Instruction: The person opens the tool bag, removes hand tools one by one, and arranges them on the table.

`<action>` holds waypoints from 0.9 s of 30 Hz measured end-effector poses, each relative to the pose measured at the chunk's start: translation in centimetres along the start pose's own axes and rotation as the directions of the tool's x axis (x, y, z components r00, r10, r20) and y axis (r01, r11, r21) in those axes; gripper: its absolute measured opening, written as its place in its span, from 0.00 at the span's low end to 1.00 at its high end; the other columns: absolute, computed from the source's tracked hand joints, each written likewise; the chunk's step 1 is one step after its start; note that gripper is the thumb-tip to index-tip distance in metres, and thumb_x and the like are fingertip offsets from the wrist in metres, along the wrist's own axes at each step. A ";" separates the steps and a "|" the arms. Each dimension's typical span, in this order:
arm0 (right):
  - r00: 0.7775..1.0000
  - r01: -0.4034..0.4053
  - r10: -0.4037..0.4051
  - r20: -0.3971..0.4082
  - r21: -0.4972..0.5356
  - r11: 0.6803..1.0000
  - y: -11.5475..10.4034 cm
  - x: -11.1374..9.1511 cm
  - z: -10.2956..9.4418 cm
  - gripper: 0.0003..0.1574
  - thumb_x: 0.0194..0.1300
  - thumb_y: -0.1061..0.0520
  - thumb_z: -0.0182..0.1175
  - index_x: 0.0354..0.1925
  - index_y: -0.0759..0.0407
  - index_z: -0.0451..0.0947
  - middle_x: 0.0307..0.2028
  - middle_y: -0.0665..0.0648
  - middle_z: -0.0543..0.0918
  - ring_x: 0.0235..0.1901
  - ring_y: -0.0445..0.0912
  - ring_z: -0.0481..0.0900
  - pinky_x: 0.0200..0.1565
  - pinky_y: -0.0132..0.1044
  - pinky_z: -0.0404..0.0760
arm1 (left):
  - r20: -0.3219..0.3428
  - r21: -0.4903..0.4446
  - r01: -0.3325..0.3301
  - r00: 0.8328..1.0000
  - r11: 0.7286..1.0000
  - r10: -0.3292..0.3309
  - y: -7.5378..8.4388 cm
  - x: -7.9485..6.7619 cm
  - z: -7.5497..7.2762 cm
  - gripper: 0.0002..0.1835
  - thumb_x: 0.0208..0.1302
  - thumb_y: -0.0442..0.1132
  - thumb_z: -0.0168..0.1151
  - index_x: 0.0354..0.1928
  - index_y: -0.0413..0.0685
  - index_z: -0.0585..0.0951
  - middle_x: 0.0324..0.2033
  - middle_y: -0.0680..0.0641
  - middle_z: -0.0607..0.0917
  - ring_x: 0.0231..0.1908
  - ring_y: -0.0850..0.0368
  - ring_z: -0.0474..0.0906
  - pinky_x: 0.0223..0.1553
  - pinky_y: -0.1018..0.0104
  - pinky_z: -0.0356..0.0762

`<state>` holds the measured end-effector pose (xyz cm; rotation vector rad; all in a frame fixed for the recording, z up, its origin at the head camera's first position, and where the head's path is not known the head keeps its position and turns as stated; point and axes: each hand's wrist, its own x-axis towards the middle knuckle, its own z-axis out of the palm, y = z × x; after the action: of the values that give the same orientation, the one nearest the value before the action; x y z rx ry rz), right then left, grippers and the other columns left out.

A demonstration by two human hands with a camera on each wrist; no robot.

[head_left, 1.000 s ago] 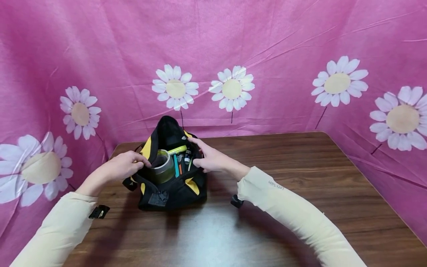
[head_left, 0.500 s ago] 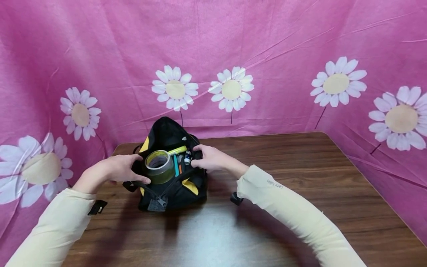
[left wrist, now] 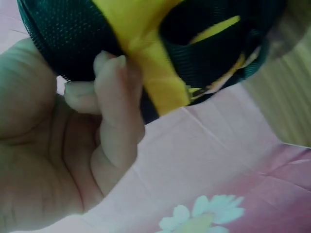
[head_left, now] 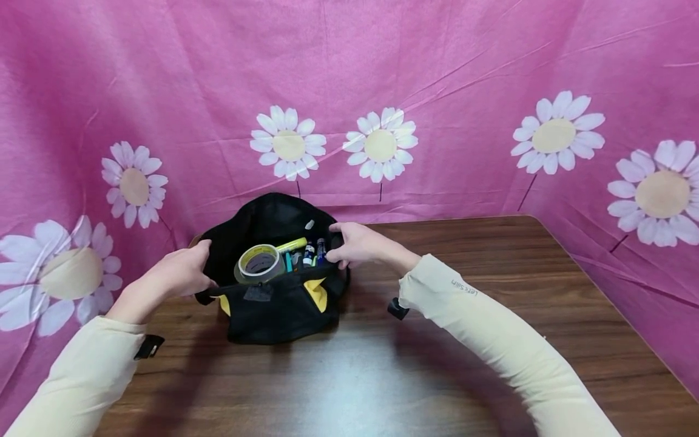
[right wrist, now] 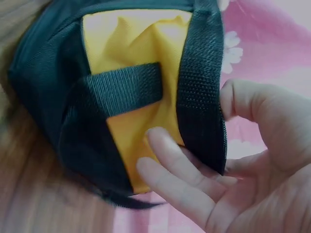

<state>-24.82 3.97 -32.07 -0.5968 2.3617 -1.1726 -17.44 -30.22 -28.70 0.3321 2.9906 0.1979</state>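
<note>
A black and yellow zippered tool bag (head_left: 278, 318) stands with its mouth spread wide. My left hand (head_left: 177, 273) grips the left end of the opening, thumb and fingers pinching the black edge beside the yellow end panel (left wrist: 150, 48). At the opposite end my right hand (head_left: 363, 246) holds the rim, its fingers against the yellow side (right wrist: 129, 145) near a webbing loop (right wrist: 129, 90). Inside lie a roll of clear tape (head_left: 246, 277), a yellow marker (head_left: 292, 245), a teal stick-like item (head_left: 289, 262), a small white-and-dark bottle (head_left: 308, 254) and a dark blue tube (head_left: 321, 250).
The bag sits on a dark wooden table (head_left: 448, 273), toward its back left. A pink cloth (head_left: 453, 73) with white daisies hangs behind and on both sides. Black straps (head_left: 397, 308) hang from both sleeves.
My hands have moved apart, the left one leftward and the right one rightward. The bag's mouth has stretched wider, showing more of the items inside.
</note>
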 end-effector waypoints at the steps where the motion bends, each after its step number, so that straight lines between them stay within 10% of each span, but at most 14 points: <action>1: 1.000 0.003 -0.003 -0.005 0.005 1.000 -0.1 -0.1 -0.2 0.49 0.64 0.59 0.64 0.76 0.66 0.54 0.23 0.63 0.85 0.33 0.53 0.88 0.38 0.43 0.87 | -0.025 -0.014 -0.004 1.000 1.000 0.004 -0.4 -0.1 0.1 0.48 0.53 0.40 0.76 0.66 0.18 0.59 0.47 0.23 0.80 0.52 0.25 0.76 0.56 0.33 0.72; 6: 1.000 0.014 -0.013 -0.010 0.082 0.997 0.0 -0.3 -0.8 0.46 0.64 0.61 0.62 0.76 0.67 0.56 0.22 0.63 0.84 0.30 0.51 0.88 0.40 0.44 0.87 | -0.095 -0.077 -0.008 0.995 0.997 0.001 -1.6 0.0 0.6 0.47 0.57 0.41 0.73 0.67 0.20 0.58 0.28 0.40 0.81 0.47 0.26 0.78 0.54 0.31 0.71; 10: 0.999 0.031 -0.028 -0.026 0.144 0.989 0.7 -0.2 -0.6 0.45 0.62 0.61 0.61 0.75 0.67 0.58 0.25 0.64 0.84 0.29 0.52 0.88 0.38 0.45 0.88 | -0.085 -0.104 0.013 0.996 0.995 -0.022 -1.4 -0.2 0.8 0.49 0.64 0.50 0.70 0.69 0.19 0.56 0.31 0.38 0.83 0.46 0.29 0.80 0.55 0.30 0.70; 17: 0.999 0.016 -0.012 -0.032 0.137 0.990 0.7 -0.7 0.0 0.48 0.64 0.57 0.63 0.77 0.62 0.56 0.35 0.62 0.83 0.35 0.57 0.88 0.40 0.53 0.87 | 0.227 -0.377 0.257 0.957 0.890 -0.180 1.1 -1.6 1.2 0.75 0.56 0.75 0.64 0.75 0.43 0.19 0.19 0.46 0.76 0.17 0.52 0.77 0.22 0.55 0.82; 27: 0.999 0.028 -0.030 0.014 0.129 0.991 1.5 -1.4 0.9 0.61 0.61 0.58 0.69 0.80 0.60 0.42 0.40 0.65 0.79 0.32 0.55 0.88 0.32 0.46 0.88 | 0.150 -0.564 0.144 0.986 0.813 -0.071 1.7 -2.5 2.8 0.81 0.52 0.53 0.81 0.71 0.45 0.13 0.13 0.51 0.68 0.12 0.56 0.67 0.14 0.62 0.71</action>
<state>-23.50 4.97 -33.48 -0.5960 2.2509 -1.3167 -14.31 -28.77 -30.95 0.0957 2.6413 1.0001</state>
